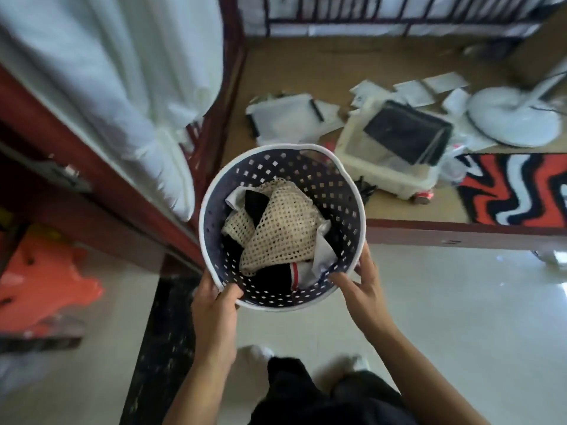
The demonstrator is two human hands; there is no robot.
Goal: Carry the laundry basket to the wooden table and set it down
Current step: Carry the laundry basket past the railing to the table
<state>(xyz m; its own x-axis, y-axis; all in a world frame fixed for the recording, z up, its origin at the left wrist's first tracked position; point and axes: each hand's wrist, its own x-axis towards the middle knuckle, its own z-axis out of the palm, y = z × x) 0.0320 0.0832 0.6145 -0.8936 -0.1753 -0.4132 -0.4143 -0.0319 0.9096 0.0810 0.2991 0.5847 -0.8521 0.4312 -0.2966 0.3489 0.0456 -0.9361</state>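
Note:
A round dark-blue laundry basket (333, 191) with a white rim and perforated walls hangs in front of me above the floor. Inside lie a cream mesh garment (283, 222), black cloth and white pieces. My left hand (214, 297) grips the near-left rim, thumb inside the basket. My right hand (357, 282) holds the near-right rim, fingers curled over the edge. Beyond the basket lies a low tan wooden surface (337, 62) with a reddish front edge (460, 236).
On the wooden surface sit a clear plastic bin (395, 148) with a black item, scattered white papers (285, 118), a white fan base (515, 118) and an orange-black rug (515, 188). A red-framed bed with white bedding (101, 87) stands at left. An orange object (40, 280) lies lower left.

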